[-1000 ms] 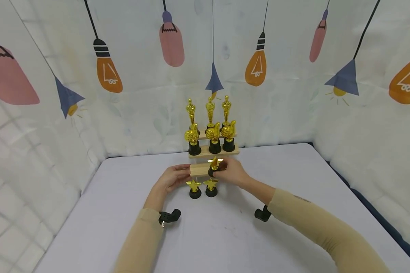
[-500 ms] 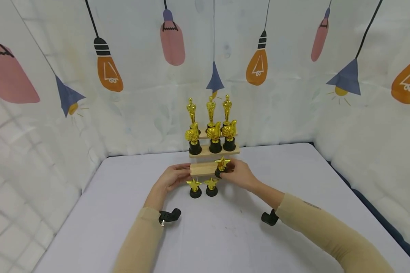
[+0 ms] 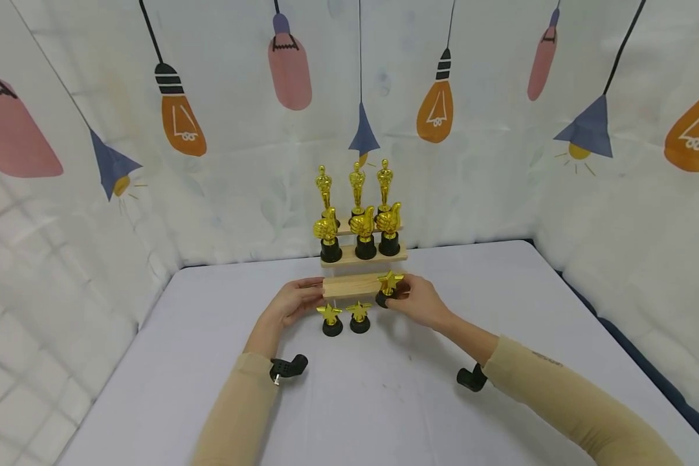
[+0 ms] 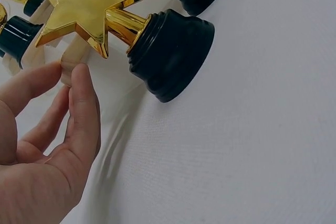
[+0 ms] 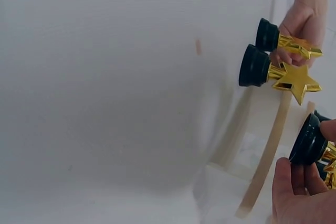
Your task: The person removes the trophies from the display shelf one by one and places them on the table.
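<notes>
My left hand [image 3: 289, 303] pinches the left end of the lowest wooden step [image 3: 349, 286] of a tiered display stand; the left wrist view shows thumb and fingertips on that step end [image 4: 77, 55]. With my right hand [image 3: 424, 303] I hold a gold star trophy [image 3: 389, 282] by its black base [image 5: 308, 141], upright at the right end of the same step. Whether the base touches the wood cannot be told. Two more star trophies, one on the left [image 3: 329, 318] and another beside it [image 3: 359, 317], stand on the table in front of the stand.
Thumbs-up trophies [image 3: 362, 226] fill the middle step [image 3: 349, 257]. Behind them, figure trophies [image 3: 357, 184] stand on the top step [image 3: 345, 229]. The white table [image 3: 378, 408] meets a curtain [image 3: 256, 181] printed with lamps close behind the stand.
My right hand has carried the star trophy rightward along the lowest step, from right of its middle to its right end. The left hand has stayed at the step's left end.
</notes>
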`<state>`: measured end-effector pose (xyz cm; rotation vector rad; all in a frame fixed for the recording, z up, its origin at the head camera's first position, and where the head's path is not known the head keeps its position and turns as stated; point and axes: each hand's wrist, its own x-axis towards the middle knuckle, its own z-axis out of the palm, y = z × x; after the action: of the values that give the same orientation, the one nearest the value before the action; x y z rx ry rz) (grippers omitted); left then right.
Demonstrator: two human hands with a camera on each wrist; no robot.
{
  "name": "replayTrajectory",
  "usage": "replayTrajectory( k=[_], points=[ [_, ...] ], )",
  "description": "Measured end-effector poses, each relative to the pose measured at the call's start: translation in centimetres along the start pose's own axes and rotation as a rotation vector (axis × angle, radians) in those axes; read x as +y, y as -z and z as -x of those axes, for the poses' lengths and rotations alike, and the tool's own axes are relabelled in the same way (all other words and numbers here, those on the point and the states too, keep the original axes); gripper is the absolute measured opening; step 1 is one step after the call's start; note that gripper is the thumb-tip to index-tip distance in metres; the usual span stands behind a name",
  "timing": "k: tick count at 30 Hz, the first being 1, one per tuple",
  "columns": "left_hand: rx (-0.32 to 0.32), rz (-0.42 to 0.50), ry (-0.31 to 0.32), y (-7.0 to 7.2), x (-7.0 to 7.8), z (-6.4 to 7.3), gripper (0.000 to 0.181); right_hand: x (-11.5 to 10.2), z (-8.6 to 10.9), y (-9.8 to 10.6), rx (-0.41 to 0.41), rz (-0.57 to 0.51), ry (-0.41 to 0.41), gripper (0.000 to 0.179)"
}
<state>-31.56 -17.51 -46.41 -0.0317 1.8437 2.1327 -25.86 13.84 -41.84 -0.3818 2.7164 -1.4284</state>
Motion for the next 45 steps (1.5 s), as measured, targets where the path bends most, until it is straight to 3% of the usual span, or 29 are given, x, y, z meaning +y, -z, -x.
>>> replayTrajectory(
  k=[14, 33, 39, 45],
  points=[
    [0.012, 0.005, 0.006, -0.2, 0.0, 0.3, 0.052, 1.6, 0.9, -0.5, -0.002, 0.01, -0.004, 0.033],
    [0.01, 0.004, -0.013, -0.1, -0.2, 0.4, 0.052, 2.7, 0.3, -2.7, -0.036, 0.089, -0.054, 0.03],
    [0.014, 0.019, -0.02, -0.1, -0.3, 0.2, 0.051, 2.9, 0.0, -3.0, -0.06, 0.093, -0.043, 0.037],
    [0.016, 0.027, -0.002, -0.1, -0.2, 0.2, 0.052, 3.0, -0.1, -3.2, -0.065, 0.11, -0.018, 0.054]
  ],
)
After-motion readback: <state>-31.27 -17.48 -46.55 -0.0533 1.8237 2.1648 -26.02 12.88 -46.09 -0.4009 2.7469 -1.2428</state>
